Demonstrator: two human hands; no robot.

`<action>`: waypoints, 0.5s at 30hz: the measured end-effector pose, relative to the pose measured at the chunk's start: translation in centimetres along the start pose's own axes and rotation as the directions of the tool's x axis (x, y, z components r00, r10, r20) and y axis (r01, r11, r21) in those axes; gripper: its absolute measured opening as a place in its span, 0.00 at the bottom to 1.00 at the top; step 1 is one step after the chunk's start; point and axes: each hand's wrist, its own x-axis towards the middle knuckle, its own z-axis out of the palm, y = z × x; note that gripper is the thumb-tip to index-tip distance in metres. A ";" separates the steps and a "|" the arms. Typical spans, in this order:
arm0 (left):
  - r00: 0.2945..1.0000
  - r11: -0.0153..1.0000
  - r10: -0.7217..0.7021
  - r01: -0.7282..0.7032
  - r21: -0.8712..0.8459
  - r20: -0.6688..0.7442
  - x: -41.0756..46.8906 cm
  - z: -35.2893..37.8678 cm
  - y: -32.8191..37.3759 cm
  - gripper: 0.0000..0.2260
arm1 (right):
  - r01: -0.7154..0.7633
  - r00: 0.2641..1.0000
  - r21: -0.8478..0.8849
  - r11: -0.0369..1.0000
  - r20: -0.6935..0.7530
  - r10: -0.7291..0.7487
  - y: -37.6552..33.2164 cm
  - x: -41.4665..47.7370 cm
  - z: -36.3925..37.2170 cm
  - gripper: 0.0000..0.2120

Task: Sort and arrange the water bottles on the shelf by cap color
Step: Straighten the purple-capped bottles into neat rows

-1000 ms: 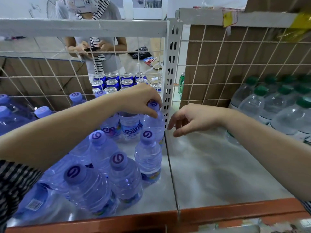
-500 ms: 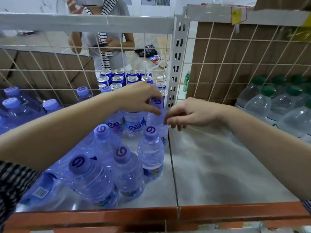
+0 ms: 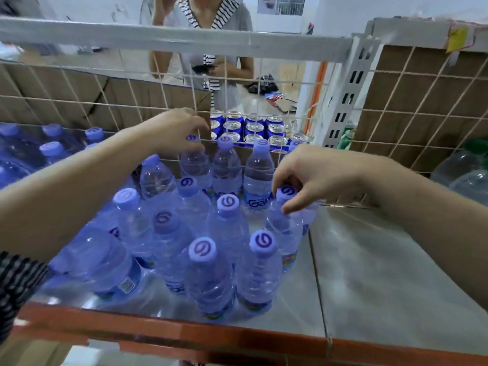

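Purple-capped bottle (image 3: 284, 228), cap inside right hand (image 3: 311, 173) grip, left hand (image 3: 176, 131) gripping back-row bottle (image 3: 195, 165)

Two hands (image 3: 311, 178), about seventeen purple-capped bottles (image 3: 227, 233)

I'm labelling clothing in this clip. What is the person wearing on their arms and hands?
Both forearms are bare; no gloves, watch or rings show on the left hand or right hand. A dark sleeve with thin pale stripes shows on the left arm, lower left. No right sleeve is visible.
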 end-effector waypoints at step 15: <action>0.993 0.992 0.117 -0.118 0.033 0.015 0.9 2.2 -3.3 0.16 | -0.244 0.967 0.015 0.970 -0.078 0.244 1.6 4.8 -1.0 0.12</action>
